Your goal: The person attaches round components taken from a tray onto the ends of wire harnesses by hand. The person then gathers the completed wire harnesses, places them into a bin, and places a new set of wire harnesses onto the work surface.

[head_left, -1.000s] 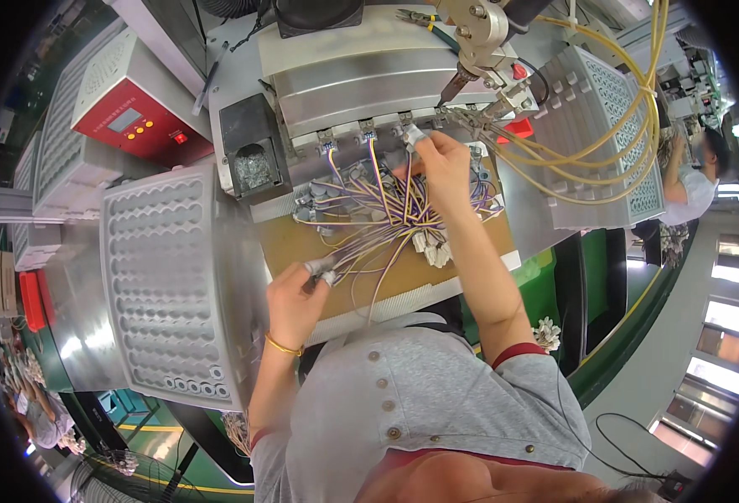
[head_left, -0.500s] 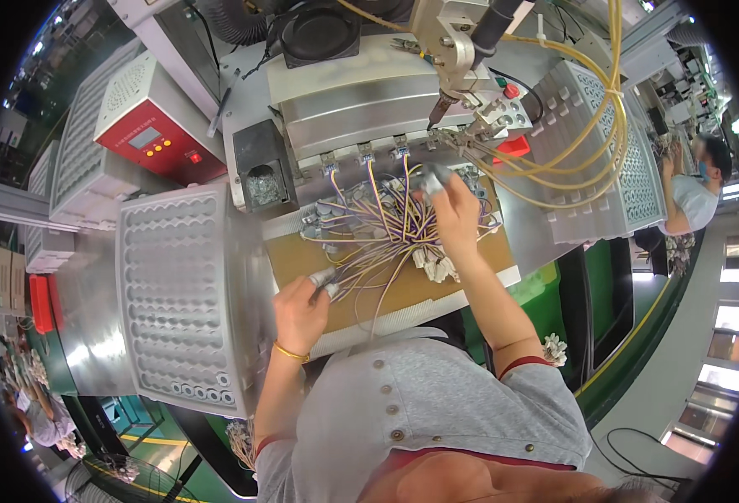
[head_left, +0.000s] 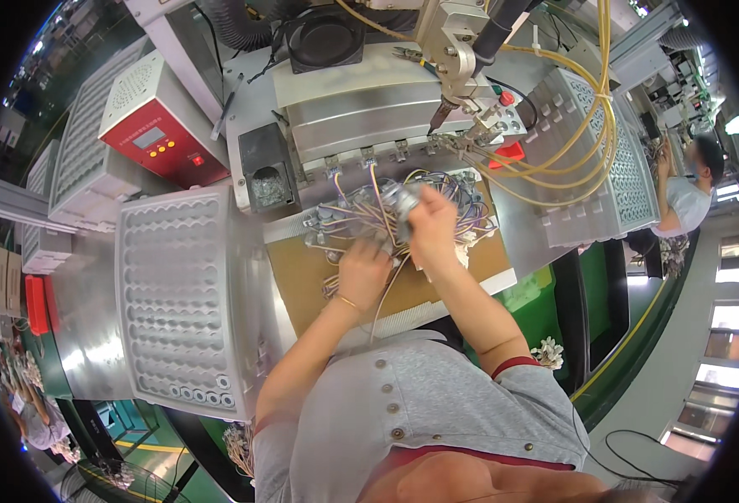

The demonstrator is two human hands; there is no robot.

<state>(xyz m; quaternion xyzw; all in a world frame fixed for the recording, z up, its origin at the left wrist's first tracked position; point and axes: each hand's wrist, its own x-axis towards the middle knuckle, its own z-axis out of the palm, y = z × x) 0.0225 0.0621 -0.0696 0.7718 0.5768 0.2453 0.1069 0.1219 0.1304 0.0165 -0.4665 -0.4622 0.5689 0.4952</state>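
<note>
My left hand reaches into a tangle of purple, white and yellow wires, its fingers closed on some of them. Just to its right, my right hand is pinched closed above the same bundle. Pale covers sit on the fingertips; motion blurs them, and whatever the right fingers hold cannot be made out. Grey connector ends lie behind the hands, and white plugs show beside my right wrist. Two wired connectors are seated in the clamps of the metal fixture; the clamp to their right has no wires.
A brown board lies under the wires. To the left stand a ridged grey tray and a red-fronted control box. A soldering head with yellow tubes overhangs the right side. Stacked trays and another person are farther right.
My left hand has moved right and forward into the wires, leaving some on the board. My right hand has shifted slightly left and nearer. The rightmost wired connector has left its clamp.
</note>
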